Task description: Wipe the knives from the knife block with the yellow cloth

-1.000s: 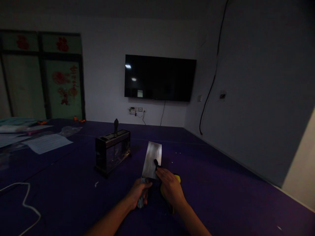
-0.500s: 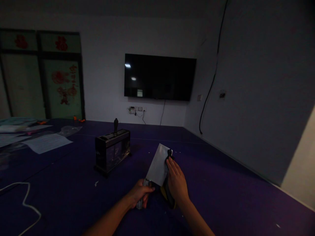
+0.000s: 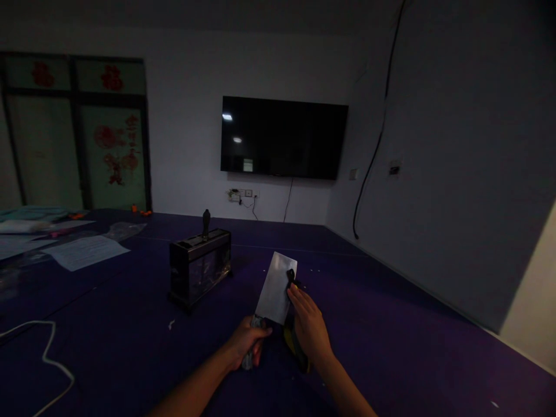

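My left hand is wrapped round the pale grey handle of a cleaver, whose broad metal blade points up and away from me. In my right hand is a handheld knife sharpener with a black head and a black-and-yellow handle. Its head sits at the right edge of the blade, near the tip. My right fingers lie straight along the tool and hide most of its grip. Left of the cleaver, a black knife block with clear sides stands on the purple table, one black handle rising from its top.
Printed paper and clear plastic wrap lie at the far left. A white cable curves across the near left. Small white scraps dot the table. Walls with a television stand behind and to the right.
The sharpener head and my right hand have shifted slightly left and down in view. The cleaver blade has moved a little left with them, and my left hand stays nearly in place.
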`<state>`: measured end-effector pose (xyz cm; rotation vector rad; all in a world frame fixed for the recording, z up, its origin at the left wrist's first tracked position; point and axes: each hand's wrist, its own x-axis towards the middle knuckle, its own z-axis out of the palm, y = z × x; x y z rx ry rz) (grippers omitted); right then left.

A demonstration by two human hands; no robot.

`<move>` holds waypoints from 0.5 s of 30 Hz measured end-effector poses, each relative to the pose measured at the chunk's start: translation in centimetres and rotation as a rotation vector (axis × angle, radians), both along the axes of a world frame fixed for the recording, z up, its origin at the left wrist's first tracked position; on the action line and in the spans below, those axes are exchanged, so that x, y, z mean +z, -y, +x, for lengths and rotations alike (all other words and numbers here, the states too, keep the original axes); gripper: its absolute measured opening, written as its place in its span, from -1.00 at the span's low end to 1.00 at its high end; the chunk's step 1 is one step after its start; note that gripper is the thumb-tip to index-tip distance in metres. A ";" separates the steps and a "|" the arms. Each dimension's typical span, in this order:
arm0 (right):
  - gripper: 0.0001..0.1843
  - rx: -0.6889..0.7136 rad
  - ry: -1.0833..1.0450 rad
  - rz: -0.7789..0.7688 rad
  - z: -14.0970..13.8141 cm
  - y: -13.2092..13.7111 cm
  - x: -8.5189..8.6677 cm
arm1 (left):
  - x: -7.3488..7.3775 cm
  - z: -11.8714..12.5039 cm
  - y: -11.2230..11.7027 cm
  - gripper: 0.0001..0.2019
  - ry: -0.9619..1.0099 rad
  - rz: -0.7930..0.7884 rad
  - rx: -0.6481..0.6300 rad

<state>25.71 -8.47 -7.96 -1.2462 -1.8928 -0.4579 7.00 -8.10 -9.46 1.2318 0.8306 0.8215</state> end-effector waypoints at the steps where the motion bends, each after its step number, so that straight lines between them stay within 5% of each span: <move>1: -0.34 0.018 0.007 -0.001 0.0 0.0 0.1 | 0.0 0.0 -0.1 -0.67 0.009 -0.002 0.004; 15: -0.44 0.221 0.091 -0.138 -1.9 1.6 1.1 | -0.6 -0.1 -1.1 -0.65 0.116 -0.089 0.071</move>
